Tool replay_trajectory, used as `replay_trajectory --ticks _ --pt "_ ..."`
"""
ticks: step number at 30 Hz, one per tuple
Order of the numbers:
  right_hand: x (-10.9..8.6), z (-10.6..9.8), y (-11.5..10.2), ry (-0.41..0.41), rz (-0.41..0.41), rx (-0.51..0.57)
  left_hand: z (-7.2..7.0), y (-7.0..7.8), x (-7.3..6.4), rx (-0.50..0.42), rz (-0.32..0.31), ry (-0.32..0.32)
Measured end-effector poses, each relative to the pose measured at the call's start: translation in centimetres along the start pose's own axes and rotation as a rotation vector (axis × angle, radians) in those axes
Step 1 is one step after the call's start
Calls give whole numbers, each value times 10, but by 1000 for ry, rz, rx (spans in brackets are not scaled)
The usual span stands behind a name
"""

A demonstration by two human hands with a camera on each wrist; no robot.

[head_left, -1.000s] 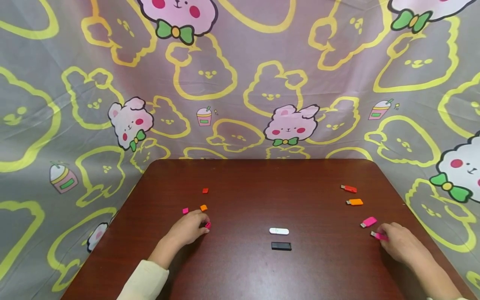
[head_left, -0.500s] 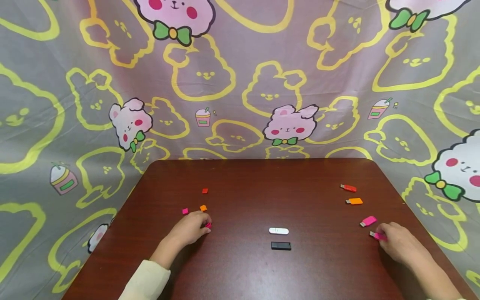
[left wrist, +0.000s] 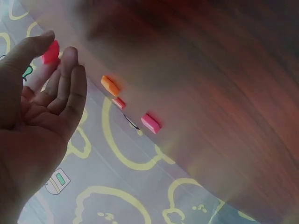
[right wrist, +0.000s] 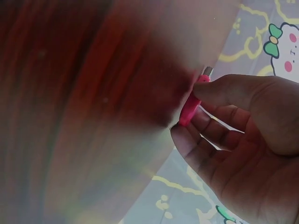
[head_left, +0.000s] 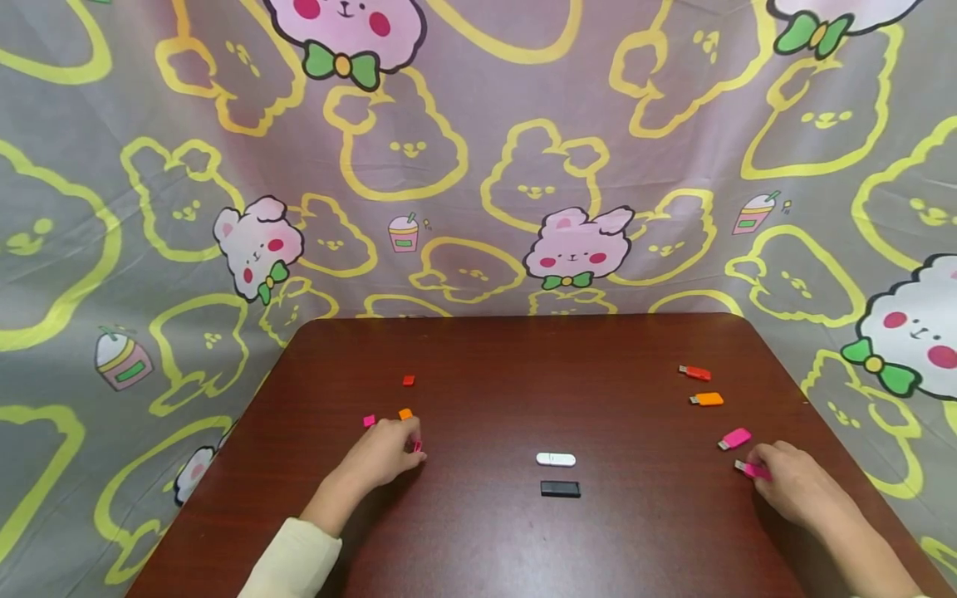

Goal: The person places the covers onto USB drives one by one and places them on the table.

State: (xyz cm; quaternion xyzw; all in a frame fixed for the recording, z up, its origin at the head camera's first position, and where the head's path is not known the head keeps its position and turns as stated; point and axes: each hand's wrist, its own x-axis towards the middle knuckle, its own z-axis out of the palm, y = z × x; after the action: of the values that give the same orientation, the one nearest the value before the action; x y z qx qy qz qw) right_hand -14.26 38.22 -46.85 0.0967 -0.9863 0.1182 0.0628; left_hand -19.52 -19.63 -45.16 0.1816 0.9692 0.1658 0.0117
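Note:
My left hand (head_left: 380,453) pinches a small pinkish-red USB stick cap (left wrist: 51,52) between thumb and index finger, the other fingers loosely extended. On the table around it lie an orange cap (head_left: 405,414), a pink cap (head_left: 370,421) and, farther back, a red cap (head_left: 409,380). At the right, my right hand (head_left: 798,483) grips a pink USB stick (right wrist: 190,105) between thumb and fingers, its metal plug bare and pointing left in the head view. Just behind that hand lies another uncapped pink USB stick (head_left: 736,439).
An orange USB stick (head_left: 707,399) and a red USB stick (head_left: 697,374) lie farther back on the right, plugs bare. Mid-table, a white stick (head_left: 556,459) lies behind a black stick (head_left: 560,489). A patterned cloth (head_left: 478,166) hangs around the brown table (head_left: 478,357).
The cap has turned between my left thumb and finger, and that hand has shifted slightly right. My right hand has moved a little left with its USB stick. The head view has shifted slightly.

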Motion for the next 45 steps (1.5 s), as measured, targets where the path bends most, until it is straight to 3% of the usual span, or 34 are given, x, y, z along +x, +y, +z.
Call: replay_trajectory --ticks 8,17,21,26,38,45 --pt "4 2 -9 -27 -22 6 -1 7 1 -93 30 -29" --pt "11 3 -30 54 -91 18 3 15 7 -157 79 -51" --pt "16 1 -41 41 -102 35 1 21 8 -178 79 -60" --pt "20 0 -54 32 -118 44 0 28 9 -175 82 -53" --pt "28 4 -78 74 -197 70 4 37 13 -121 176 -19" --pt "35 2 -93 17 -166 93 6 41 17 -145 185 -29"
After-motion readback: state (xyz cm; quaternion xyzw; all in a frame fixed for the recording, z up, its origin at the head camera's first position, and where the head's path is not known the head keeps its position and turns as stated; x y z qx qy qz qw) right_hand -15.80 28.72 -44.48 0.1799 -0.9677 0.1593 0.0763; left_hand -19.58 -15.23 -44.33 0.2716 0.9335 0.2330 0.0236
